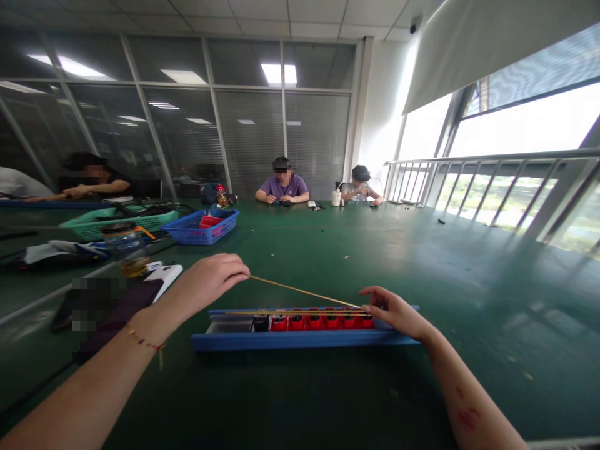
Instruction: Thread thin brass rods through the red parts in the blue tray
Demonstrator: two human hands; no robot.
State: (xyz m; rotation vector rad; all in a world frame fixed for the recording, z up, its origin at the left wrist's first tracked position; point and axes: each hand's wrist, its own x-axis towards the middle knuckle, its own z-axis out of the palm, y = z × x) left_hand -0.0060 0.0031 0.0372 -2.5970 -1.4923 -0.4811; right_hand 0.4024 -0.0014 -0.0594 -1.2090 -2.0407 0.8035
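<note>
A thin yellowish strand (304, 292) runs straight and slanting between my two hands. Its upper end sits in the closed fingertips of my left hand (218, 278), raised above the table to the left. My right hand (394, 312) is over the right end of a blue channel-shaped tray (300, 340), its thumb and fingers pinched on the strand's lower end. Inside the tray stands a row of red blocks with dark tops (313, 322), with a black piece (261, 323) at their left. More yellowish strands (262, 313) lie lengthwise over the row.
Left of me are a dark pouch (122, 309), a white phone-like object (167, 278), a lidded jar (126, 250), a blue basket (201, 231) and a green basket (89, 225). Several people sit around the green table (300, 250). A railing (492, 181) lines the windows.
</note>
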